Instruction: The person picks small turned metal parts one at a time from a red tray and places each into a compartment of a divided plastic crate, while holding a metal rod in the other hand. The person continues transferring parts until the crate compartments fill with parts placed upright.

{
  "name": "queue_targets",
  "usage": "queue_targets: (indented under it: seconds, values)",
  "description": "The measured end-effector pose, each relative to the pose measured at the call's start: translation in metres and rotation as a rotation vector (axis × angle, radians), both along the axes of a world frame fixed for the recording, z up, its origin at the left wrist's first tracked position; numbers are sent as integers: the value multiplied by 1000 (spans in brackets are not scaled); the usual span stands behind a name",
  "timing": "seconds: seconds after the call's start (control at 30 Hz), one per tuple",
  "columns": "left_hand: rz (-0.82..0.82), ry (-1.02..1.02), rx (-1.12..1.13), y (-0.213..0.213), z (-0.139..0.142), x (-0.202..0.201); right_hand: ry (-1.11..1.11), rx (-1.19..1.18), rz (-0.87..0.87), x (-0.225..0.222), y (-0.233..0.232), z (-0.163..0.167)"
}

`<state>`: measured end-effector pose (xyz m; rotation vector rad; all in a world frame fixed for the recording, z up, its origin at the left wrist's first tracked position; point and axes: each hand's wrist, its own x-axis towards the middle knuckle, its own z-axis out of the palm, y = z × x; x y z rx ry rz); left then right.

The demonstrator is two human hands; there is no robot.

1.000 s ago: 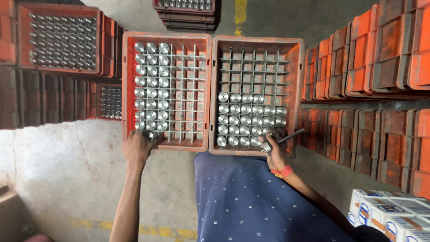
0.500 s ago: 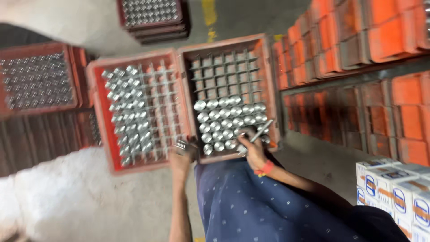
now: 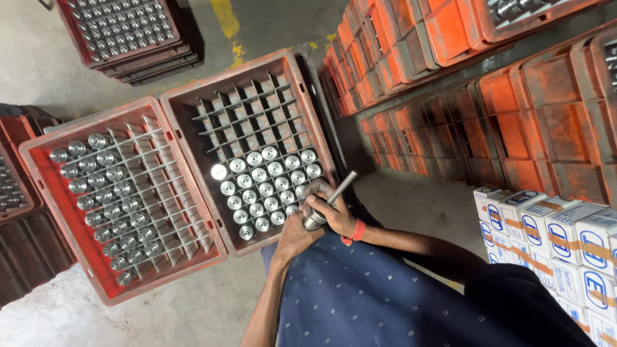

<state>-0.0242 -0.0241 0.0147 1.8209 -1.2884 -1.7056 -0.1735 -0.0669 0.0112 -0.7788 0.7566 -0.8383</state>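
The person is sitting over two red plastic crates lying side by side on the concrete floor point(image 3: 58, 58), each split by a grid of dividers into small cells. The left crate point(image 3: 122, 270) is carrying shiny metal cylinders in its left few columns only, the cells toward the middle standing bare. The right crate point(image 3: 186, 109) is filled across its nearer rows, while the farther rows are showing nothing but dividers, so by the look of it roughly half of that crate is done and half is waiting. The left hand point(image 3: 297, 236) is gripping one metal cylinder point(image 3: 315, 220) at the near edge of the right crate, and the right hand point(image 3: 334, 212) is closed around a slim metal rod point(image 3: 344, 186) set against that cylinder. A red band point(image 3: 355, 231) is sitting on the right wrist. Another crate point(image 3: 122, 29) full of cylinders is standing at the top left, and orange-red crates point(image 3: 450, 45) are piled in stacks along the right. At the lower right, white cardboard boxes point(image 3: 553, 238) with blue oval marks and brown tape are lining up in a row.
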Motion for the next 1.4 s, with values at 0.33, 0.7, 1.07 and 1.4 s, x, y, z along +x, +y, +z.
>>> queue_targets:
  seconds: [0.33,0.7,1.07,1.4]
  values:
    - [-73,-297,-191,-48,-24,17,-42,235,-588,-44,-51,-62]
    - [-30,-546,-891,-81,-44,46,-49,238,-661,-85,-33,-86]
    - [212,-1143,-504,100,-14,260,-36,345,-430,-71,12,-85]
    - [99,-1437,226,110,-9,345,105,294,-315,10,19,-98]
